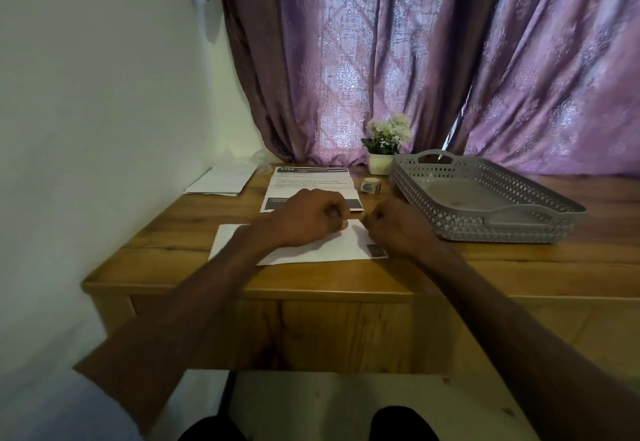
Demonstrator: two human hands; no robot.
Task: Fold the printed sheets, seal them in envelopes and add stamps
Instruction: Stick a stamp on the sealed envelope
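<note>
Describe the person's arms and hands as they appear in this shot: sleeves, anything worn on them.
Both forearms are bare from the elbow down. The left hand and the right hand wear no gloves, and no watch, bracelet or ring shows. A pale, light-coloured sleeve covers the left upper arm at the frame's lower left; the right arm's sleeve is out of view.

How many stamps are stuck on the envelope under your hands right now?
1. A stamp sits at the near right corner of the envelope, beside the right hand. The left hand covers part of the envelope, so another could be hidden.
</note>
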